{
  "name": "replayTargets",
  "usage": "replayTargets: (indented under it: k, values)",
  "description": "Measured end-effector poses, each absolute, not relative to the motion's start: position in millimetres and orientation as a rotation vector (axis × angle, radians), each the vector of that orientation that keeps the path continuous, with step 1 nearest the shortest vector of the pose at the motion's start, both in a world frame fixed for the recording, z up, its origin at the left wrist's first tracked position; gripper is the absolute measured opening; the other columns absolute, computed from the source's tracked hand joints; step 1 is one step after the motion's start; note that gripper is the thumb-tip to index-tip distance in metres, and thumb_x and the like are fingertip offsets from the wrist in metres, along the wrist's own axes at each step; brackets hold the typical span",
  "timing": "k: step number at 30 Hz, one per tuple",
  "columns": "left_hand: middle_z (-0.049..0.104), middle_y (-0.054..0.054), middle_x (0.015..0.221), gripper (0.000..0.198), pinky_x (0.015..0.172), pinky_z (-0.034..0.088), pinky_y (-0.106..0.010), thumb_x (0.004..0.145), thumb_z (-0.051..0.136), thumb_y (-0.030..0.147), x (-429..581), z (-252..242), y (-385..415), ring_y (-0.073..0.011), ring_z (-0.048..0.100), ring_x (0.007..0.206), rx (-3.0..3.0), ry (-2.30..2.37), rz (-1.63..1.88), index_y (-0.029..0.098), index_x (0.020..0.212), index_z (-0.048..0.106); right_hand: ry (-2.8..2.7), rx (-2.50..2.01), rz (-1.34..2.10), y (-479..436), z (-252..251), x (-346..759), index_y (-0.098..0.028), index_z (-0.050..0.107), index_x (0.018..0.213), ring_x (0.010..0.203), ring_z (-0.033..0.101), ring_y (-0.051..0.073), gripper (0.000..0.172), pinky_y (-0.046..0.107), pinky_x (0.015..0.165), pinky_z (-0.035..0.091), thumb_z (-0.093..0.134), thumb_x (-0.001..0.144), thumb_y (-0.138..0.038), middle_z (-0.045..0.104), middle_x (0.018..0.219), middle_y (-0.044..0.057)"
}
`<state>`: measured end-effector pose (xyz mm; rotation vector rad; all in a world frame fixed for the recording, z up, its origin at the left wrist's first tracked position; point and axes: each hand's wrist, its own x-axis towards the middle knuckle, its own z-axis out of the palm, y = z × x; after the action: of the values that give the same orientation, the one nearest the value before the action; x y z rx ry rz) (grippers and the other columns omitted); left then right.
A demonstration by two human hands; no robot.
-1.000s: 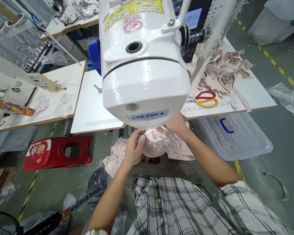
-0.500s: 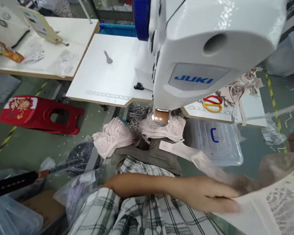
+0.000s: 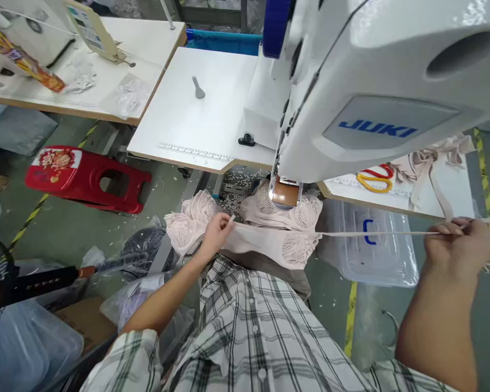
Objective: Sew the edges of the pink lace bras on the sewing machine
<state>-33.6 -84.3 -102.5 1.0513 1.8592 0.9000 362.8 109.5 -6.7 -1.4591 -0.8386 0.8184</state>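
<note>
A pale pink lace bra (image 3: 286, 245) lies across my lap below the white sewing machine head (image 3: 375, 92). My left hand (image 3: 217, 231) pinches its left end, fingers closed on the fabric. My right hand (image 3: 459, 245) is far out to the right, closed on a thin pink strap (image 3: 375, 233) that runs taut back to the bra. More pink lace bras (image 3: 190, 220) are heaped on my lap to the left and under the machine's foot.
The white sewing table (image 3: 200, 125) carries a printed ruler at its edge. Red and yellow scissors (image 3: 373, 178) and pink strap pieces (image 3: 436, 158) lie at right. A clear lidded bin (image 3: 375, 245) sits on the floor, a red stool (image 3: 85, 177) at left.
My left hand swung back from the right side to the bra's left end. My right hand came into view holding the strap, which is now stretched tight across my lap.
</note>
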Motion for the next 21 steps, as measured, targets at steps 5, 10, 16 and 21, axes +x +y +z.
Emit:
replayTargets:
  k: [5,10,16,21]
  values:
    - [0.062,-0.002,0.076,0.022,0.065,0.045,-0.026,0.092,0.044,0.03,-18,-106,-55,-0.0151,0.056,0.067,1.113,2.022,1.098,0.017,0.104,0.058,-0.983,-1.468,0.998,58,-22,301,-0.023,0.053,0.072,0.044,0.04,0.007,0.027,0.024,0.041,0.029,0.077,0.072,-0.035,0.061,0.07,-0.002]
    - [0.075,-0.005,0.09,0.02,0.073,0.052,-0.027,0.091,0.052,0.027,-2,-52,-40,-0.0165,0.067,0.079,1.586,1.619,1.068,0.019,0.095,0.071,-1.81,-1.316,1.152,3,-30,238,-0.023,0.059,0.085,0.055,0.048,0.012,0.019,0.026,0.056,0.04,0.064,0.086,-0.041,0.059,0.068,-0.002]
    - [0.074,-0.006,0.084,0.027,0.055,0.046,-0.021,0.095,0.057,0.036,10,-5,-39,-0.0129,0.063,0.064,1.92,1.367,0.754,0.015,0.106,0.071,-2.052,-1.131,1.337,-5,-21,219,-0.023,0.049,0.094,0.048,0.041,0.009,0.017,0.023,0.05,0.03,0.058,0.091,-0.038,0.06,0.072,-0.004]
    - [0.063,0.001,0.066,0.029,0.054,0.038,-0.021,0.099,0.046,0.029,11,-17,-41,-0.0102,0.055,0.057,2.035,1.393,0.643,0.018,0.081,0.065,-2.153,-1.108,1.531,4,-15,215,-0.021,0.058,0.095,0.062,0.054,0.012,0.014,0.024,0.061,0.038,0.06,0.091,-0.034,0.063,0.071,-0.004]
